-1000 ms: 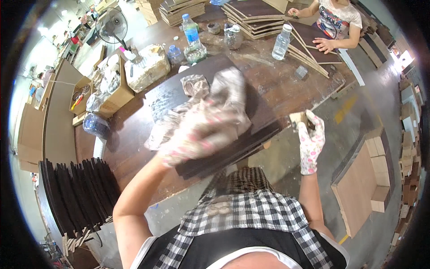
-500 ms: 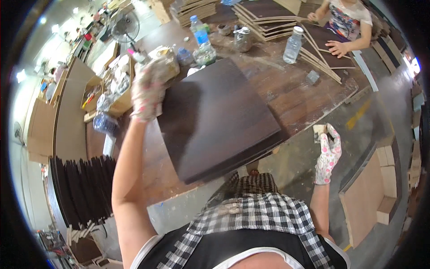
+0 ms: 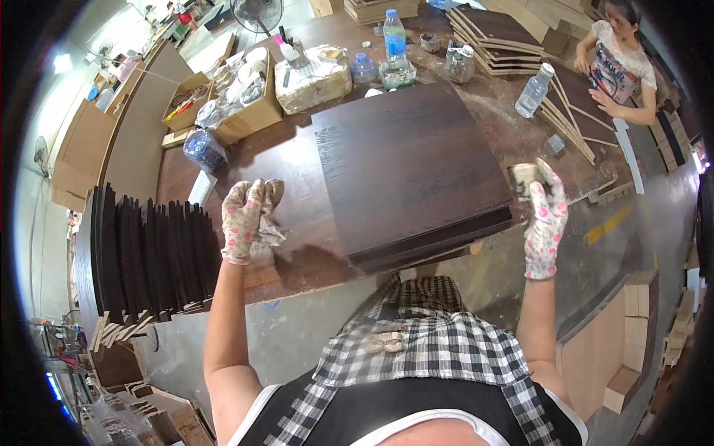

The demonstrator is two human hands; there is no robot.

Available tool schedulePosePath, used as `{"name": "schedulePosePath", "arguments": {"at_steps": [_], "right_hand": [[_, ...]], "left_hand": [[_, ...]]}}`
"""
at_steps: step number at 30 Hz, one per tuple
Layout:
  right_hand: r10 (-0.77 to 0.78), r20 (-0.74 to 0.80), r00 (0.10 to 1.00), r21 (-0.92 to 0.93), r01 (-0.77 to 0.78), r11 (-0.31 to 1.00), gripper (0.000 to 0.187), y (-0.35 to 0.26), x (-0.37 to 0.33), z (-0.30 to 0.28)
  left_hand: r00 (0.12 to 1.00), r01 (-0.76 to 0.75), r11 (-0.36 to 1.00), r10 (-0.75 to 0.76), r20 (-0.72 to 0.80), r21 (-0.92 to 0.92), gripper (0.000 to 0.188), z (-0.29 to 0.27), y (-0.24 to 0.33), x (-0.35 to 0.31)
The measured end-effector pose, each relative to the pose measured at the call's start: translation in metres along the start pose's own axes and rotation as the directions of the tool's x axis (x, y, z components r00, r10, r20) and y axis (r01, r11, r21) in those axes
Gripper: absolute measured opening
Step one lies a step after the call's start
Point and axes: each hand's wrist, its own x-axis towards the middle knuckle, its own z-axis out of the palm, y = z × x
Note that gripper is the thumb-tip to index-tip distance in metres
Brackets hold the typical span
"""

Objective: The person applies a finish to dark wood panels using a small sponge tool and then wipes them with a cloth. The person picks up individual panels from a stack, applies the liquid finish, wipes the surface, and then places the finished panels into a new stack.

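Observation:
My left hand (image 3: 242,225), in a white glove with pink flowers, is closed on a crumpled, stained rag (image 3: 271,230) over the table's left part. To its right lies a stack of dark brown wood panels (image 3: 409,160); the top one has a wet-looking streak along its left edge. Just off the stack's right side is my right hand (image 3: 547,230), in a matching glove. Its fingers pinch a small beige block with dark stains, which looks like a sponge (image 3: 523,181). Both hands are apart from the panels.
Dark strips (image 3: 156,253) stand packed at the left. Behind them are a carton of plastic bags (image 3: 249,111), a smeared white block (image 3: 314,82) and a blue-capped bottle (image 3: 395,41). A clear bottle (image 3: 534,93) stands near thin wood strips (image 3: 569,123). Another person (image 3: 621,67) works far right.
My left hand has come nearer, from beside the white block to the table left of the panels. My right hand has risen slightly, still holding the block. The view has shifted.

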Motion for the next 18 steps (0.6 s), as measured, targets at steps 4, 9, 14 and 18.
{"name": "schedulePosePath", "arguments": {"at_steps": [4, 9, 14, 18], "right_hand": [[0.047, 0.024, 0.999, -0.103, -0.044, 0.994, 0.041, -0.019, 0.004, 0.039], [0.088, 0.122, 0.989, -0.169, -0.067, 0.983, 0.045, -0.007, 0.026, 0.034], [0.108, 0.135, 0.985, -0.178, -0.082, 0.98, 0.044, -0.002, 0.036, 0.022], [0.178, 0.137, 0.974, -0.153, -0.157, 0.976, 0.045, -0.005, 0.058, 0.001]], "left_hand": [[0.953, -0.27, 0.963, 0.269, 0.137, -0.008, 0.031, 0.059, 0.065, -0.009], [0.92, -0.377, 0.854, 0.301, 0.249, 0.359, 0.04, 0.105, 0.065, -0.026], [0.845, -0.534, 0.625, 0.381, 0.375, 0.569, 0.032, 0.111, 0.089, -0.044], [0.814, -0.581, 0.537, 0.39, 0.431, 0.612, 0.033, 0.126, 0.092, -0.05]]}}
